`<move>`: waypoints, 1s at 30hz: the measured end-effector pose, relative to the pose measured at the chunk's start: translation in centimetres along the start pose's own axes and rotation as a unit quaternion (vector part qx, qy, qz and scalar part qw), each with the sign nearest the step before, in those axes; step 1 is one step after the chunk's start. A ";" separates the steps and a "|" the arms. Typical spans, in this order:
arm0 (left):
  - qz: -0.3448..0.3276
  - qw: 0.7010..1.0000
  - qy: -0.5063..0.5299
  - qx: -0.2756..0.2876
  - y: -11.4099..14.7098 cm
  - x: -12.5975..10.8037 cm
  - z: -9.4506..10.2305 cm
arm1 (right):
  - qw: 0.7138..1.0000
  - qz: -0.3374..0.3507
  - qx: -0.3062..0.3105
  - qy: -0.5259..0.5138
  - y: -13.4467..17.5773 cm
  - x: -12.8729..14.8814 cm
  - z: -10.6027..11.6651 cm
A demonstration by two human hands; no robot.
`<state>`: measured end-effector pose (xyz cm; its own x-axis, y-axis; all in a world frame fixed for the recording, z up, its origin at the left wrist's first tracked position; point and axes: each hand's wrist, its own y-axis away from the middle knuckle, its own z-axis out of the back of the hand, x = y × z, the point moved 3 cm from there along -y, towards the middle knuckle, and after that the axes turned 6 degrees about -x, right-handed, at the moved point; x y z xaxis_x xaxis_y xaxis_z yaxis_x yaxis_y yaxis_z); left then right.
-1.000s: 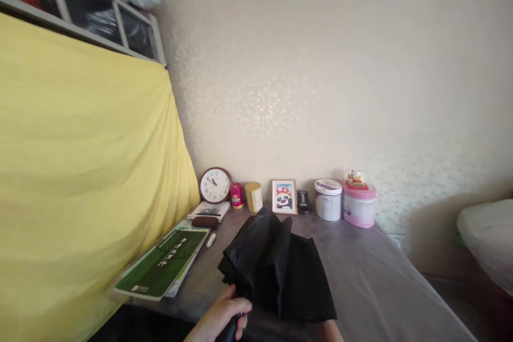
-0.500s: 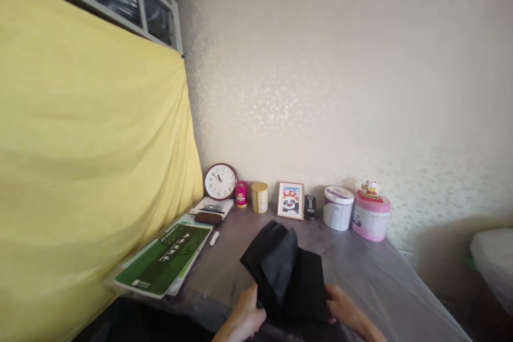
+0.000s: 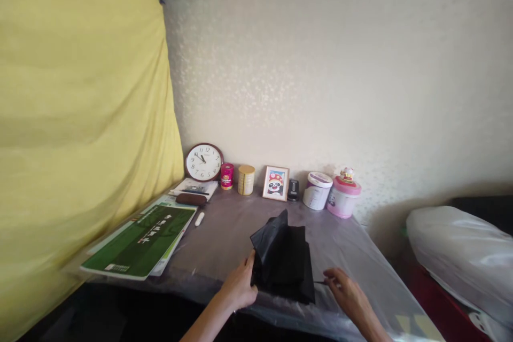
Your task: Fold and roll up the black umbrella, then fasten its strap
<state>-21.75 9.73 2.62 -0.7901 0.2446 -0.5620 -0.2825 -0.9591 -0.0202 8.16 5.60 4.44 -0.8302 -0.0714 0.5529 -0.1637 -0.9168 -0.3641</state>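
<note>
A black folded piece of thin, cloth-like material (image 3: 286,264) lies near the front edge of the table, one flap standing up at its upper left. Its exact kind I cannot make out. My left hand (image 3: 239,284) is closed on its left edge, thumb and fingers partly hidden by the folds. To the right, my right hand (image 3: 345,294) is closed in a pinch on a thin dark strip (image 3: 319,282), which reaches toward the black material's right edge. Whether the strip is joined to it is unclear.
Green booklets (image 3: 140,240), a brown case (image 3: 191,199) and a small white object (image 3: 199,218) lie left. Along the wall stand a clock (image 3: 204,162), a pink can (image 3: 226,176), a yellow-lidded can (image 3: 246,180), a panda picture frame (image 3: 276,184) and two tubs (image 3: 317,192).
The view has turned right and down. My right hand has moved off the black material's edge, out to the right, and now pinches a thin dark strip. The material lies flatter.
</note>
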 end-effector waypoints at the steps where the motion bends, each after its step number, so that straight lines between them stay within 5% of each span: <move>1: -0.007 1.000 0.005 0.003 0.0 0.1 0.0 | 0.999 0.007 -0.031 -0.007 -0.5 1.1 0.3; 4: -0.013 1.000 0.012 0.000 0.2 0.1 -0.2 | 0.995 0.075 -0.068 -0.002 -2.6 5.7 0.3; 9: 0.004 1.000 -0.013 -0.007 0.5 -0.6 -0.8 | 0.978 0.194 -0.022 0.069 -5.7 10.8 -2.3; 21: 0.037 0.993 -0.107 0.024 0.8 -3.0 -0.8 | 0.976 0.216 -0.015 0.014 -10.6 13.1 -7.3; 30: 0.046 0.986 -0.141 0.074 0.4 -3.0 -2.4 | 0.976 0.206 0.000 0.068 -9.8 12.2 -13.0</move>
<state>-18.24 8.31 2.34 -0.9299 0.2078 -0.3034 -0.2626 -0.9528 0.1524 -7.31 18.86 5.03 -0.8889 -0.3810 0.2544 0.1994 -0.8217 -0.5338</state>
